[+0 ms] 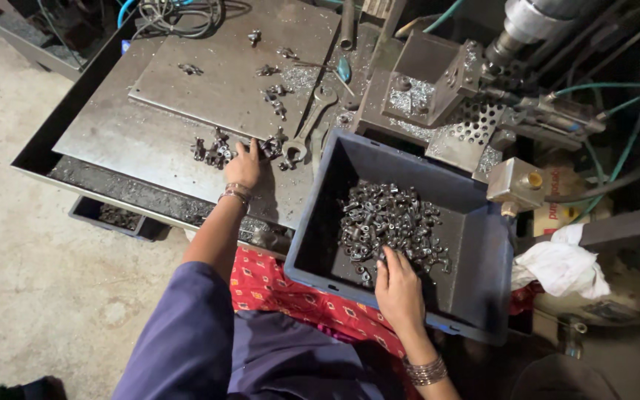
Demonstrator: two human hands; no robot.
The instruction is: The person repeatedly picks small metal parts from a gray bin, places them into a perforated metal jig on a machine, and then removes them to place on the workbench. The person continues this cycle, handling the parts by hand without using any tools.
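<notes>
Head view, centre: left hand (pixel 244 164), fingers curled palm-down, rests on a cluster of small metal parts (pixel 220 150) on the steel table (pixel 112 133); whether it pinches one cannot be told. Lower right: right hand (pixel 398 290), fingers loosely spread, reaches into the blue bin (pixel 483 259), fingertips touching its heap of parts (pixel 390 218). Wrench (pixel 312 122) lies just right of the cluster; white rag (pixel 557 263) right of the bin.
</notes>
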